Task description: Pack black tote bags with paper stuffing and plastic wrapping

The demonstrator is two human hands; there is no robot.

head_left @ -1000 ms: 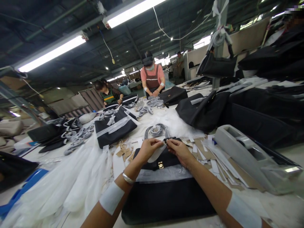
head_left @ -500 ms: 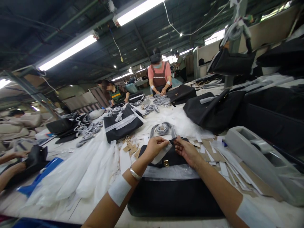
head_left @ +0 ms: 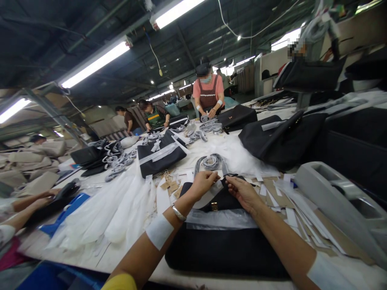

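Note:
A black bag (head_left: pixel 223 249) lies in front of me, with a gold clasp and a clear plastic strip (head_left: pixel 220 219) across it. Above the flap, my left hand (head_left: pixel 205 183) is closed in a pinch on a whitish translucent sheet (head_left: pixel 208 197), which hangs over the flap. Close beside it on the right, my right hand (head_left: pixel 242 191) pinches at the bag's top near the strap base; what lies between its fingertips is too small to make out. The grey wrapped strap (head_left: pixel 211 161) curls behind both hands.
White plastic sleeves (head_left: pixel 99 209) spread to the left, near a blue object (head_left: pixel 65 213) and another person's hands (head_left: pixel 45 199). Brown tags (head_left: pixel 171 186) lie by the bag. Card strips (head_left: pixel 305 217) and a grey plastic holder (head_left: pixel 347 205) are at right. More black bags (head_left: pixel 161 155) lie beyond.
The view has shifted, so the scene sits slightly farther right. My hands stay at the bag's top, with their fingertips slightly farther apart.

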